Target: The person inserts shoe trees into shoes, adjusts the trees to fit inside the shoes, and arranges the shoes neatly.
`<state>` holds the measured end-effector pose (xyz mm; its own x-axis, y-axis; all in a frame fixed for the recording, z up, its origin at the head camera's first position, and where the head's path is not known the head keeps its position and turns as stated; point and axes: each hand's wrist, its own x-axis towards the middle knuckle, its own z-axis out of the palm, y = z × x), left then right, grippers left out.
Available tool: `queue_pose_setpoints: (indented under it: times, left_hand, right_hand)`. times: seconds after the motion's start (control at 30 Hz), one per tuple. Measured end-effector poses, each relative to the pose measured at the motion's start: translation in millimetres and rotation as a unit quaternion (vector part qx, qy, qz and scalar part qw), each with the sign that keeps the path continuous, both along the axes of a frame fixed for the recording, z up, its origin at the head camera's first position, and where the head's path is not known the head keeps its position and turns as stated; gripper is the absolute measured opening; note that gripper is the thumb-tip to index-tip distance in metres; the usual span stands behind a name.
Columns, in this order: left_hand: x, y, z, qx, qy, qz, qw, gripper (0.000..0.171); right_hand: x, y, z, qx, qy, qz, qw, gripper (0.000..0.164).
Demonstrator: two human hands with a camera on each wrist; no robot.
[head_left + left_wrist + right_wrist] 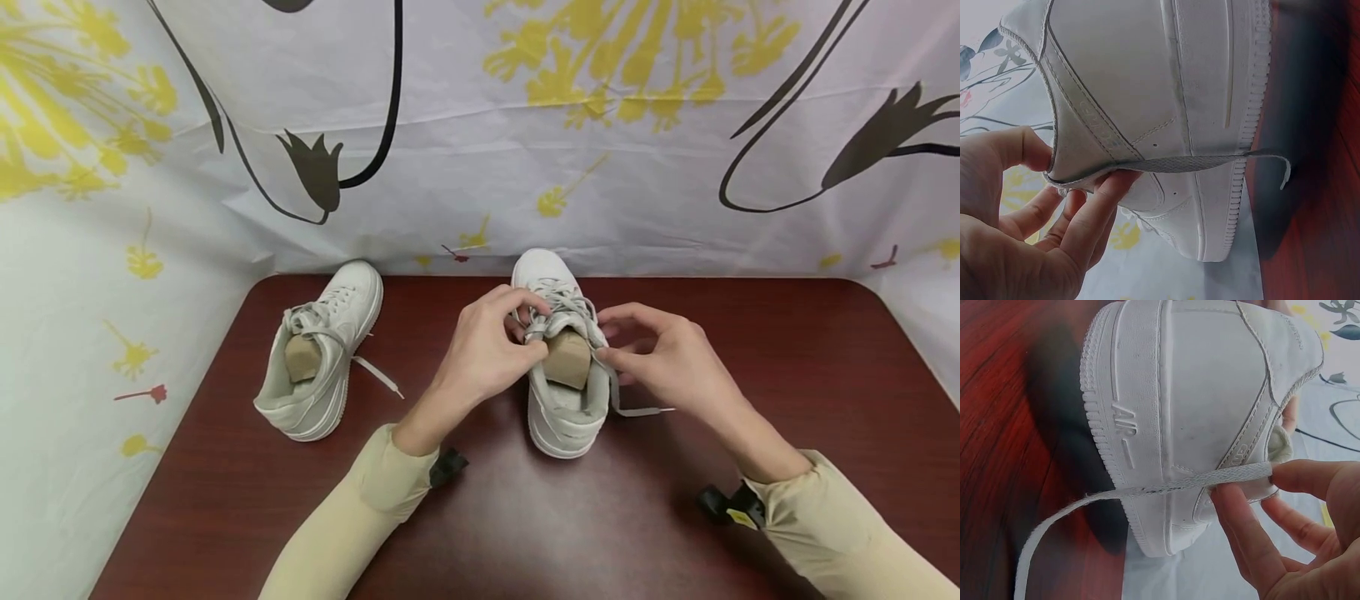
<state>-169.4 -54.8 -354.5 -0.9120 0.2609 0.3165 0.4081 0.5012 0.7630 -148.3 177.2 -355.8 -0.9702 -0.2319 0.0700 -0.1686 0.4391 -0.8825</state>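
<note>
A white sneaker [568,433] stands on the table with its toe pointing away and a brown insert [567,360] inside its opening. Grey-white laces cross its tongue. On its left side my left hand [491,346] pinches a shoelace [1185,164] at the collar edge; the loose end hangs down the shoe's side. From the right, my right hand [671,358] pinches the other shoelace [1179,485] between thumb and fingers by the collar. That lace trails over the sole to the table. Some fingertips of both hands are hidden behind the shoe in the head view.
A second white sneaker [322,358] stands to the left with a brown insert inside and one lace end [378,377] lying on the dark red table [480,525]. Behind the table's far edge hangs a white cloth [450,167] with yellow and dark flower prints.
</note>
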Motion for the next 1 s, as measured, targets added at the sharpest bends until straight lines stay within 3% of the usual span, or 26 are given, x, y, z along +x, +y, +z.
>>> queue_pose_setpoints:
  times: [0.37,0.63,1.0]
  left_hand:
    - [1.7,-21.4,-3.5,0.004,0.008,0.017,0.9998,0.033]
    - [-0.4,-37.2,-5.6,0.017,0.013,0.021,0.9995,0.033]
    - [-0.9,-58.8,-3.8,0.011,0.018,0.032,0.9993,0.034]
  right_hand:
    - [-10.8,-21.5,-5.1,-0.001,-0.019,0.012,1.000,0.035]
    - [-17.6,-36.5,-5.0,0.000,-0.007,0.021,1.000,0.033]
    - [-22.6,-59.4,-6.9,-0.031,-0.026,0.037,0.998,0.035]
